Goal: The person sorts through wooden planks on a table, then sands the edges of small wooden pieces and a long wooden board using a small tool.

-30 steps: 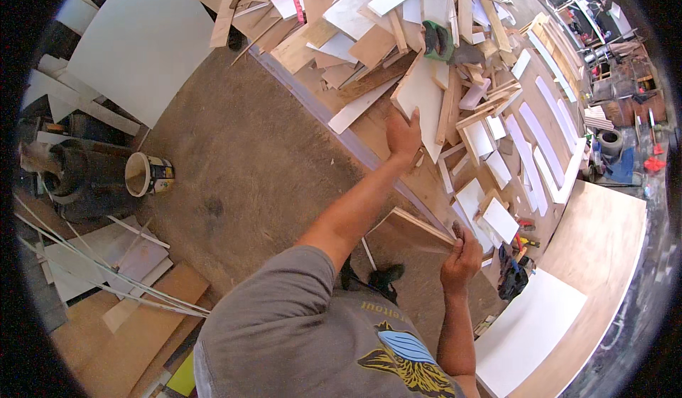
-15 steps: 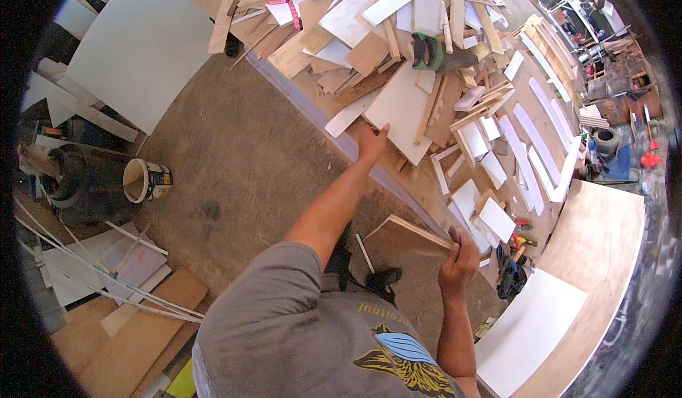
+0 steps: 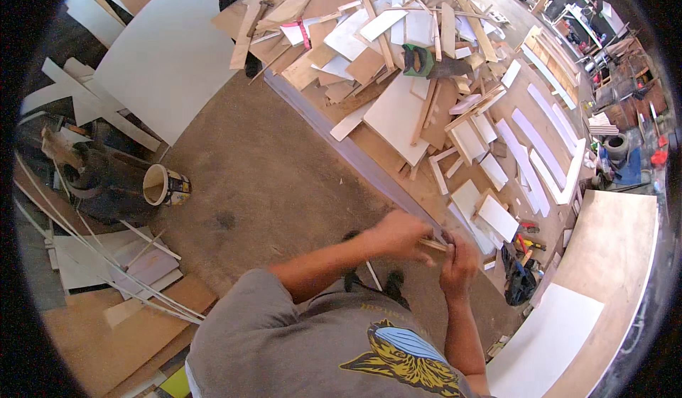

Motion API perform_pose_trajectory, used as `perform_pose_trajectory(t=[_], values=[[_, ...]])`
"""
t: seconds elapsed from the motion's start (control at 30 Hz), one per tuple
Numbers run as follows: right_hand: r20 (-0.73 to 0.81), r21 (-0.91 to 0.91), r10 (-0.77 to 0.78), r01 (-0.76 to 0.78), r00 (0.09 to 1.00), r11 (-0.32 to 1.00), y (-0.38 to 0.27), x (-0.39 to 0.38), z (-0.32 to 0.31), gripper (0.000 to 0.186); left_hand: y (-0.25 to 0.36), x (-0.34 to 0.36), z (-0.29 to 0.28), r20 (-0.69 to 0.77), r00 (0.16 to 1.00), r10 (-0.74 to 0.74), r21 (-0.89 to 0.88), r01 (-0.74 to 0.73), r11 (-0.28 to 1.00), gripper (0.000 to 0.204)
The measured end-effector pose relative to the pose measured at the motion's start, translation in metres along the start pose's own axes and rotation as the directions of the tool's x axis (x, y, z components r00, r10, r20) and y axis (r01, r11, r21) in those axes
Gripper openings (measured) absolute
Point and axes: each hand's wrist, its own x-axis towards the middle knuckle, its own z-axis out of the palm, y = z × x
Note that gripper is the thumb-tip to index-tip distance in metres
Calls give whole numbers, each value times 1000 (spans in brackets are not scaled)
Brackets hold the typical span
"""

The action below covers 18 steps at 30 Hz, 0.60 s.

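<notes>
In front of my body, my right hand (image 3: 462, 264) is closed around one end of a thin wooden board (image 3: 432, 244), seen nearly edge-on. My left hand (image 3: 401, 235) is right beside it and overlaps the board's other end. Its fingers are smeared by motion, so I cannot tell whether they grip the wood. Most of the board is hidden behind that hand. Beyond both hands, a large white panel (image 3: 399, 117) lies on the worktable (image 3: 376, 174) among scrap pieces.
A green-handled saw (image 3: 419, 61) rests on the heap of offcuts. Pliers (image 3: 529, 226) and a black bag (image 3: 517, 277) are at the table's right end. A white bucket (image 3: 167, 185) stands on the floor to the left. A plywood sheet (image 3: 614, 235) is at right.
My left hand has left the white panel on the table and come back toward me, to the board in my right hand. The right hand keeps its hold.
</notes>
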Motion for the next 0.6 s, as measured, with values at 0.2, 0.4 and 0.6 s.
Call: perform_pose_trajectory(t=[0.2, 0.4, 0.6], values=[[149, 265, 139, -175, 979, 948, 19, -37, -37, 27, 58, -12, 70, -52, 980, -190, 251, 197, 948, 38], [74, 628, 259, -247, 963, 738, 82, -102, -53, 34, 101, -23, 118, -156, 944, -289, 337, 326, 883, 34], [289, 746, 386, -459, 876, 483, 111, -157, -53, 37, 147, -26, 150, -261, 893, -368, 357, 443, 822, 30]])
